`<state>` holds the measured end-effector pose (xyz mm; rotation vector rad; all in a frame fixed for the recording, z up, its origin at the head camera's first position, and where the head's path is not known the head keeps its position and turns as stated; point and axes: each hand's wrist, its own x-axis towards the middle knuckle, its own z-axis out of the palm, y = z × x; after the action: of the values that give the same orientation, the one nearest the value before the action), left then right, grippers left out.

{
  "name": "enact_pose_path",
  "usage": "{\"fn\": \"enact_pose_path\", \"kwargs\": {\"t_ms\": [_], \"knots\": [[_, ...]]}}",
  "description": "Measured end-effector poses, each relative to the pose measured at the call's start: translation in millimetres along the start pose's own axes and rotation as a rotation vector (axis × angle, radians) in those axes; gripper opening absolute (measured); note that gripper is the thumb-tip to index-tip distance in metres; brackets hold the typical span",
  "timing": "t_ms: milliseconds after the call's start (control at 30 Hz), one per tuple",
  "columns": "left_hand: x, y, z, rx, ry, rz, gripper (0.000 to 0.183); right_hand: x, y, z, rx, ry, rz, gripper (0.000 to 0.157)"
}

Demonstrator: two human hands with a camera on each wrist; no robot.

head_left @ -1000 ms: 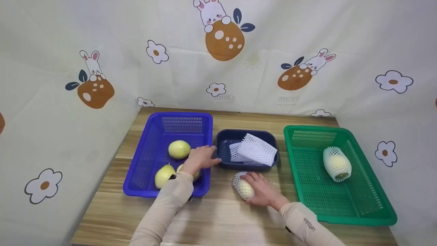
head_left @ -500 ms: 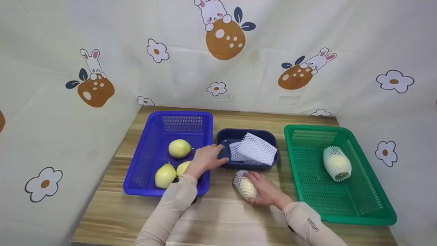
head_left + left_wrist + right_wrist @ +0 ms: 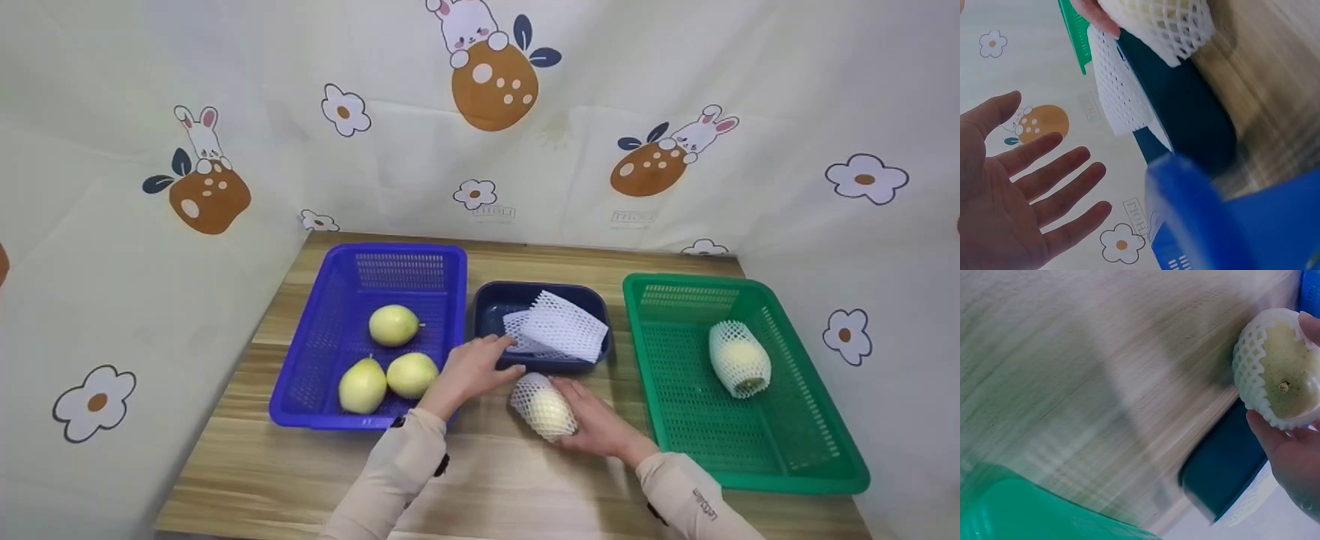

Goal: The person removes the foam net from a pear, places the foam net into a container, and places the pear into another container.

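Observation:
My right hand (image 3: pixel 600 426) grips a pear in a white foam net (image 3: pixel 545 409) near the middle of the wooden table. In the right wrist view its thumb and fingers curl round the netted pear (image 3: pixel 1289 374), whose stem end shows bare. My left hand (image 3: pixel 472 369) is open, just left of that pear and in front of the dark blue tray (image 3: pixel 491 300). The left wrist view shows this hand (image 3: pixel 1022 197) with fingers spread and nothing in them. Several loose white foam nets (image 3: pixel 570 330) lie in the tray.
A blue basket (image 3: pixel 298 330) on the left holds three bare yellow-green pears (image 3: pixel 394 325). On the right stands a green basket (image 3: pixel 686 427) with one netted pear (image 3: pixel 740 360) inside. A printed cloth (image 3: pixel 570 180) hangs behind the table.
My left hand has moved right, from over the blue basket's edge towards the netted pear. My right hand has shifted slightly right with the pear, which has turned a little.

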<state>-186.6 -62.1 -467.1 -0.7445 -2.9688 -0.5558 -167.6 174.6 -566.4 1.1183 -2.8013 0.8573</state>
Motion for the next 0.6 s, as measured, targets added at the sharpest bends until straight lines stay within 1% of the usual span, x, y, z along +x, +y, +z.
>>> {"fn": "enact_pose_path", "kwargs": {"t_ms": [167,300,433,600], "knots": [[-6.7,7.0,13.7,-0.067,-0.004,0.016,0.043,-2.8,1.1,-1.8,0.014,0.006,-0.005,0.085],[-12.9,11.7,29.0,-0.112,0.007,0.023,0.041,-5.3,1.3,-2.1,0.018,0.007,-0.012,0.083],[-18.2,13.7,44.7,-0.148,0.002,0.012,0.043,-7.6,1.9,-1.9,0.021,0.021,-0.025,0.081],[-22.1,13.6,57.8,-0.166,-0.031,-0.01,0.048,-9.0,3.3,-2.0,0.013,0.032,-0.029,0.08]]}}
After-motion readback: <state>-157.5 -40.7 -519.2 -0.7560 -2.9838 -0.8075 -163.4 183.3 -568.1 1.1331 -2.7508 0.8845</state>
